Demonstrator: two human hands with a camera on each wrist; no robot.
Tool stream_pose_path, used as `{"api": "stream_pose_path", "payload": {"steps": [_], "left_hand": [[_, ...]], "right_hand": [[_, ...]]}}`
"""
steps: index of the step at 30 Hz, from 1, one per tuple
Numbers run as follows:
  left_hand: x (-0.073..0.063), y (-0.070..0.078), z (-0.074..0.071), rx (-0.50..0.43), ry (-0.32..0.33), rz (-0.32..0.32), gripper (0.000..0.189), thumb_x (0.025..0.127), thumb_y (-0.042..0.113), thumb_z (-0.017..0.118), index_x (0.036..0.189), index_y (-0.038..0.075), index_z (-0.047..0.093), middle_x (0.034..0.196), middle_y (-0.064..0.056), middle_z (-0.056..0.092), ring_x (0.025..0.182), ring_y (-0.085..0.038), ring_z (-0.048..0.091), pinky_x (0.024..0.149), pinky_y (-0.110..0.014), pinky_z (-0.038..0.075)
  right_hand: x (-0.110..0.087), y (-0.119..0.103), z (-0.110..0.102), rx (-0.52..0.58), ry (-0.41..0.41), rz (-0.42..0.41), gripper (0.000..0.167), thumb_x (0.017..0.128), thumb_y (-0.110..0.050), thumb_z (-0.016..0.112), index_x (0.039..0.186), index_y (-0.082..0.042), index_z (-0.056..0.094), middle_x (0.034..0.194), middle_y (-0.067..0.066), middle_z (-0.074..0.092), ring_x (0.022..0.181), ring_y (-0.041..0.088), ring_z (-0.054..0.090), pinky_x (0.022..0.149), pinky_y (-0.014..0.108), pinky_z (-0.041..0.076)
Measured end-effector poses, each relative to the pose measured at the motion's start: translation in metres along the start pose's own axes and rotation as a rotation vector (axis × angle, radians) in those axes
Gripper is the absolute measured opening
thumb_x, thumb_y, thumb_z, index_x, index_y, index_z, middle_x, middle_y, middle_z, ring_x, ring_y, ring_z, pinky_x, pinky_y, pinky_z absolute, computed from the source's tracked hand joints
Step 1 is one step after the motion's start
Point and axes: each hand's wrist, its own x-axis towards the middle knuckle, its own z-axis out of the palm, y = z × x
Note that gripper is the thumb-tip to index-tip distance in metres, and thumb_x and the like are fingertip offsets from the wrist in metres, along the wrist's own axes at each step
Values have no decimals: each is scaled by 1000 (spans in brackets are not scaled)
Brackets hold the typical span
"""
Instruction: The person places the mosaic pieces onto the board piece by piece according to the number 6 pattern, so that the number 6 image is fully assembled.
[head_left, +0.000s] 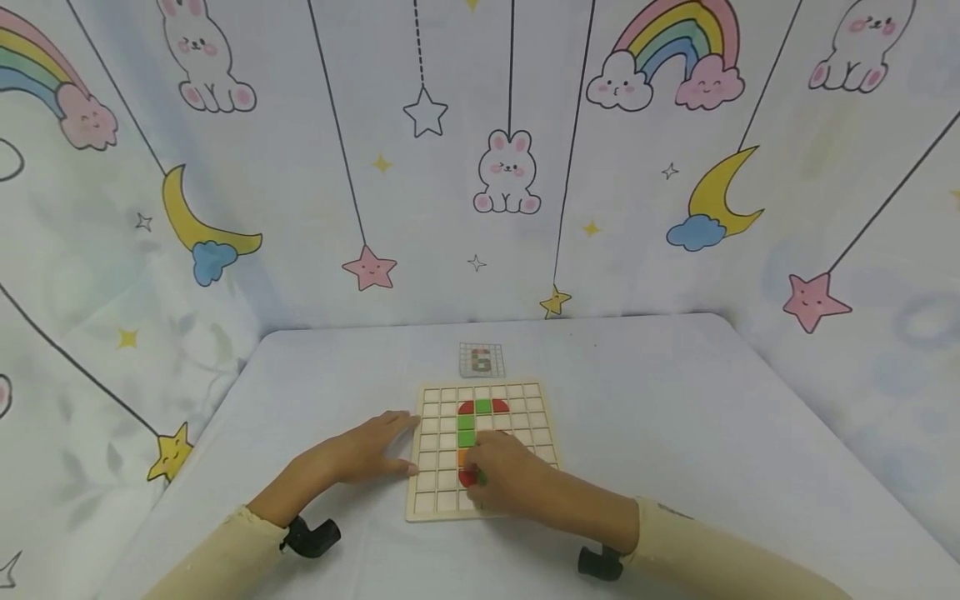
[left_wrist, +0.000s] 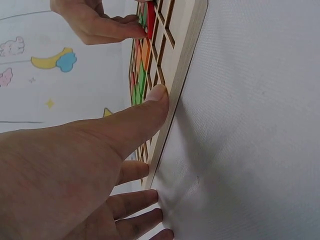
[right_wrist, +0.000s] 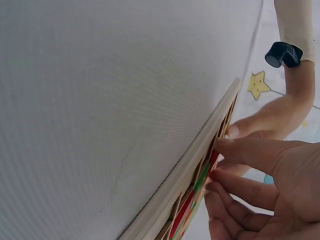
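A wooden grid board (head_left: 425,502) lies on the white table. Red quarter-round, green and orange pieces sit in its cells, among them a green tile (head_left: 467,422) and an orange tile (head_left: 462,458). My left hand (head_left: 371,450) rests against the board's left edge, thumb and fingers spread. Low on the board, my right hand (head_left: 510,475) pinches a red piece (right_wrist: 214,157) between thumb and index finger, at the board's surface. The right hand hides part of the lower cells. In the left wrist view, the left thumb (left_wrist: 145,110) presses on the board's rim.
Behind the board lies a small gridded card (head_left: 482,360) showing a coloured figure like a 6. White cloth (head_left: 637,400) covers the table. A patterned curtain (head_left: 300,208) with rabbits, stars and moons surrounds it. Each wrist carries a black camera (head_left: 311,537).
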Motion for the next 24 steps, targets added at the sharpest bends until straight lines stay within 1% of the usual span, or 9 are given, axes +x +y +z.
{"api": "stream_pose_path", "payload": {"steps": [4,7,12,20,24], "left_hand": [[-2,0,-2,15,0,8,85,96,46,78,160,4,42,165,-23,39,154,-42,37,124,-59,35],[-2,0,-3,12,-1,15,85,96,45,77,160,3,41,165,-24,39,153,-43,37,124,-60,35],[-3,-2,-1,10,0,16,85,96,45,77,161,4,41,165,-23,39,154,-42,37,124,-59,35],[-3,-2,-1,18,10,9,85,96,44,78,160,3,42,164,-23,40,153,-42,38,124,-59,35],[-3,-1,-2,30,5,1,85,96,45,78,160,4,42,164,-22,40,153,-41,38,124,-59,35]], "right_hand": [[2,0,3,-4,25,-29,11,91,-23,85,100,-18,82,89,-12,59,88,7,51,80,22,52],[3,-1,5,-11,45,-66,2,93,-17,82,95,-17,81,88,-12,61,87,6,52,79,20,53],[4,-3,4,-19,58,-105,8,95,-11,79,89,-16,78,86,-11,61,85,4,53,77,17,54],[6,-2,3,20,29,-58,12,94,-12,80,86,-20,77,85,-13,59,86,4,53,78,19,54],[7,4,3,52,31,-44,6,95,-18,80,90,-20,78,88,-14,61,88,4,55,83,23,55]]}}
